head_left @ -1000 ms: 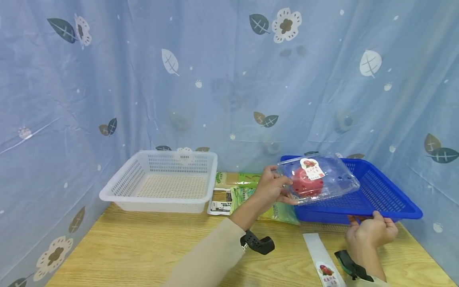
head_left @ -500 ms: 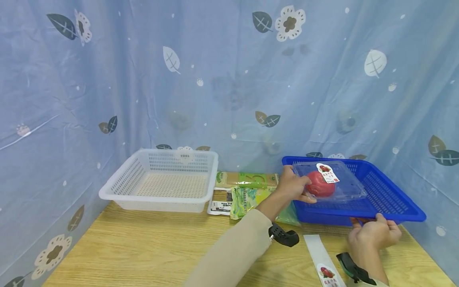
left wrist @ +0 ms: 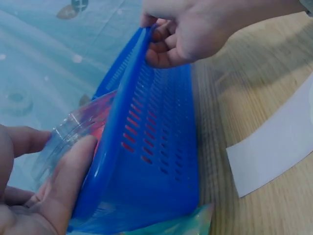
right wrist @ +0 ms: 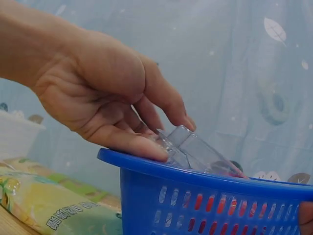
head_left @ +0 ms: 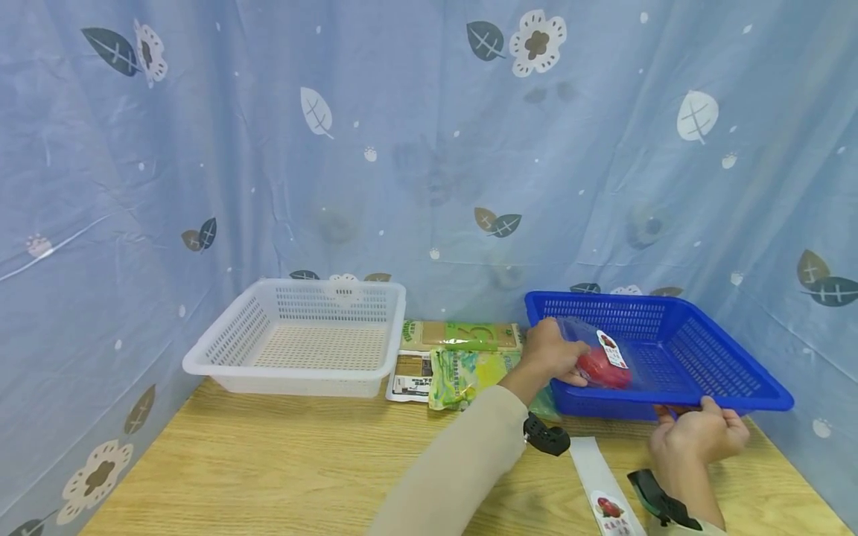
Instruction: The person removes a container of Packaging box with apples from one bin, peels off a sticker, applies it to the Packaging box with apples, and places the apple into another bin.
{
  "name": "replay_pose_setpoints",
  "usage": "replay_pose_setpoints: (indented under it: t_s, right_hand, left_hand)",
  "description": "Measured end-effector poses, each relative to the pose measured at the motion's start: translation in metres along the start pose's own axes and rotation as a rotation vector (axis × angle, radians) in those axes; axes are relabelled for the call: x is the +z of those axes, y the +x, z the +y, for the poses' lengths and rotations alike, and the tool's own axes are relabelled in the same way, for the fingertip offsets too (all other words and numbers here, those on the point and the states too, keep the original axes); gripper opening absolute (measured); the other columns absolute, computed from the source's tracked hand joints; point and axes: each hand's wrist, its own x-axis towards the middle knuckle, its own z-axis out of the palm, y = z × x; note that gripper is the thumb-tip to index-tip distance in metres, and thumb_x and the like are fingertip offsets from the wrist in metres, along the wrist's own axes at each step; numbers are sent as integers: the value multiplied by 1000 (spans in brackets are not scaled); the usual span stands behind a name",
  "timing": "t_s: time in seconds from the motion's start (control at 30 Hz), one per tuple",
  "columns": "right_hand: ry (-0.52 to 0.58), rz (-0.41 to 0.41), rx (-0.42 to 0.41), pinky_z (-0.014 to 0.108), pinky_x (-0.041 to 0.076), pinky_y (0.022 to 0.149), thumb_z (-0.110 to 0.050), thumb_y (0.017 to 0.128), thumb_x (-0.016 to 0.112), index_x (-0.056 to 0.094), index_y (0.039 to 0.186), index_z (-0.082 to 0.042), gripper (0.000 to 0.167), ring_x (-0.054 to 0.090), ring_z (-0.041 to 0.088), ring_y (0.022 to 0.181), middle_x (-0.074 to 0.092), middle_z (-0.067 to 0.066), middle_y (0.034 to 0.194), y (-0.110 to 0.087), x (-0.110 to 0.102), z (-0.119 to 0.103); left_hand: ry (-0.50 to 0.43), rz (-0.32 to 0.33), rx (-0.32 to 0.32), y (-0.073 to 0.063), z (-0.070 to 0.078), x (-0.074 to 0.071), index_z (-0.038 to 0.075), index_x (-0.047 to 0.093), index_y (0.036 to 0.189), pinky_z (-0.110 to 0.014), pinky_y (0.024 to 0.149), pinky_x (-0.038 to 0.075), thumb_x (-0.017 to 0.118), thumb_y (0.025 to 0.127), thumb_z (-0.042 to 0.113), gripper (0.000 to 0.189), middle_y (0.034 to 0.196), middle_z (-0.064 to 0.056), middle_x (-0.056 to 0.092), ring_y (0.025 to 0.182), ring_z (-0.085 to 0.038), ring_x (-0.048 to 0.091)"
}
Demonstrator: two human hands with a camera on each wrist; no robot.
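My left hand (head_left: 551, 353) pinches one end of a clear plastic box (head_left: 578, 333), thumb on one side and fingers on the other. Inside the box lies a red, round fruit-like thing (head_left: 599, 368), and a white label (head_left: 611, 348) with a red fruit picture is stuck on the lid. The box sits tilted within the blue basket (head_left: 717, 357), its held end near the left rim. At the basket's front rim, my right hand (head_left: 697, 435) grips the edge from below. Through the slots in the left wrist view, red shows behind the basket wall (left wrist: 166, 196).
A white basket (head_left: 392, 350) stands at the left. Between the baskets lie a green-and-brown packet (head_left: 462, 335), a yellow-green packet (head_left: 462, 380) and a smaller dark-and-white packet (head_left: 410, 376). A white paper strip (head_left: 596, 469) lies before the blue basket; a blue curtain (head_left: 429, 149) hangs behind.
My left hand has carried the clear box rightward from above the basket's left side and lowered it into the blue basket. The right hand has stayed at the front rim.
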Motion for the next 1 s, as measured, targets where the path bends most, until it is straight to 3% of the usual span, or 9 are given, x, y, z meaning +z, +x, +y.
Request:
replay_pose_setpoints:
  t_s: [0.1, 0.23, 0.33, 0.43, 0.5, 0.67, 0.8, 0.87, 1.0]
  right_hand:
    - [23, 6, -3, 36, 35, 34, -9, 104, 48, 33, 99, -15, 17, 37, 22, 45, 39, 3, 89, 0, -1, 0]
    - [29, 16, -18, 35, 38, 33, -9, 103, 51, 37, 101, -14, 15, 41, 22, 43, 45, 4, 79, 0, -3, -1]
    - [9, 9, -24, 35, 41, 34, -9, 103, 52, 38, 101, -14, 15, 43, 22, 43, 46, 4, 78, -1, -4, -1]
    - [-22, 1, -28, 34, 44, 35, -10, 103, 53, 39, 102, -14, 15, 44, 22, 43, 47, 4, 78, -1, -4, 0]
    - [-47, 6, -30, 33, 45, 35, -12, 103, 54, 39, 102, -15, 15, 45, 21, 42, 48, 3, 78, -2, -5, -1]
    - [-108, 21, -24, 30, 47, 36, -15, 103, 55, 41, 104, -17, 15, 47, 18, 44, 49, 1, 82, -3, -4, -1]
    - [-133, 21, -31, 30, 46, 35, -15, 102, 56, 41, 104, -17, 15, 47, 17, 42, 50, 1, 78, -3, -4, -2]
    - [-134, 22, -33, 30, 45, 33, -14, 102, 56, 40, 104, -16, 16, 46, 18, 40, 50, 1, 77, -2, -5, -2]
    - [-148, 32, -25, 30, 44, 32, -15, 102, 56, 41, 104, -17, 16, 46, 18, 39, 50, 1, 77, -2, -7, -2]
  left_hand:
    - [66, 32, -7, 0, 0, 1, 2, 64, 85, -27, 41, 53, 82, 86, 15, 22, 52, -13, 60, 36, -20, 60]
    - [104, 53, 25, 0, -2, 0, 2, 64, 84, -25, 40, 52, 83, 85, 16, 24, 57, -13, 61, 35, -18, 60]
    - [138, 86, 74, 0, -4, -2, 2, 68, 101, -23, 39, 51, 84, 84, 17, 28, 84, -15, 71, 35, -15, 59]
    - [147, 103, 101, -2, -7, -8, 6, 64, 124, -24, 41, 52, 84, 83, 17, 46, 106, -12, 68, 36, -13, 58]
    - [124, 87, 104, -4, -9, -13, 8, 61, 131, -27, 43, 54, 83, 85, 16, 51, 103, -11, 69, 37, -13, 56]
    - [128, 43, 154, -11, -13, -29, 12, 63, 128, -32, 47, 55, 76, 89, 14, 41, 78, 0, 60, 40, -14, 52]
    - [253, -58, 208, -14, -19, -37, 18, 66, 132, -33, 47, 55, 69, 95, 17, 36, 98, 8, 68, 38, -14, 49]
    - [338, -120, 238, -14, -23, -38, 20, 67, 133, -32, 45, 53, 65, 98, 19, 35, 100, 0, 72, 36, -15, 48]
    - [482, -180, 300, -16, -32, -38, 23, 68, 132, -27, 48, 50, 62, 100, 23, 32, 114, 1, 70, 35, -14, 49]
